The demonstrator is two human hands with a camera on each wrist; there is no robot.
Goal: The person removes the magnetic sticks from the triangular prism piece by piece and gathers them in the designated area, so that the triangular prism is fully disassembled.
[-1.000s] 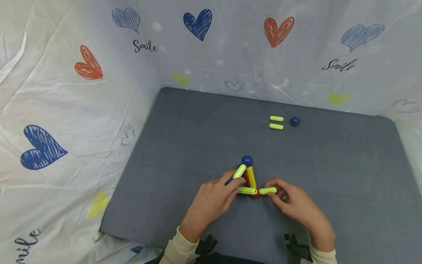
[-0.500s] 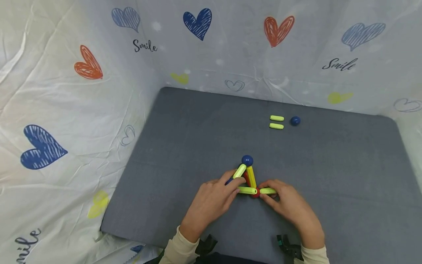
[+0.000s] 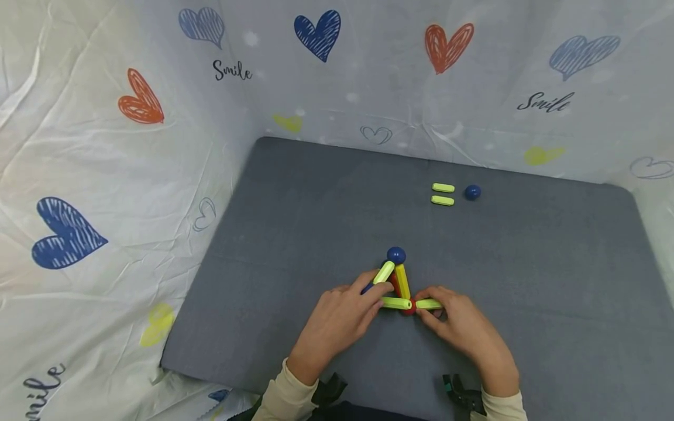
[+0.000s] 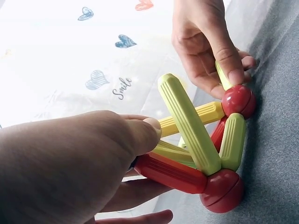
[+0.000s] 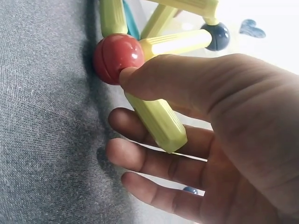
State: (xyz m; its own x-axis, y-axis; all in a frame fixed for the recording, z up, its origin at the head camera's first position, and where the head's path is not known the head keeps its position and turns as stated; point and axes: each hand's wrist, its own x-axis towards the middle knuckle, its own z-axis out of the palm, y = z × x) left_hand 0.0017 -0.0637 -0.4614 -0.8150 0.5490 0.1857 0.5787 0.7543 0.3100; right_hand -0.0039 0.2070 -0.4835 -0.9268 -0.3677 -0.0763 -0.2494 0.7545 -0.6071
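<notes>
A frame of ridged building sticks and balls stands on the table, a blue ball [image 3: 396, 255] at its top and a yellow stick [image 3: 402, 282] running down from it. My left hand [image 3: 337, 318] grips its left side, thumb and fingers at the end of a red stick [image 4: 170, 172]; the ball there is mostly hidden. A second red ball [image 4: 222, 191] sits at a lower corner. My right hand [image 3: 466, 321] pinches a yellow-green stick [image 5: 161, 126] where it meets the right corner's red ball [image 5: 117, 56], thumb tip touching that ball. The stick's outer end juts over my loosely bent fingers.
Two loose yellow-green sticks, the upper stick [image 3: 443, 187] and the lower stick [image 3: 442, 200], lie toward the back beside a loose blue ball [image 3: 473, 192]. A heart-printed cloth [image 3: 368, 76] hangs behind the grey table [image 3: 295, 204] and along its left side.
My right hand has moved left along the yellow-green stick, and its fingertips are now at the red ball. The small gap between stick and ball has closed. My left hand stays put.
</notes>
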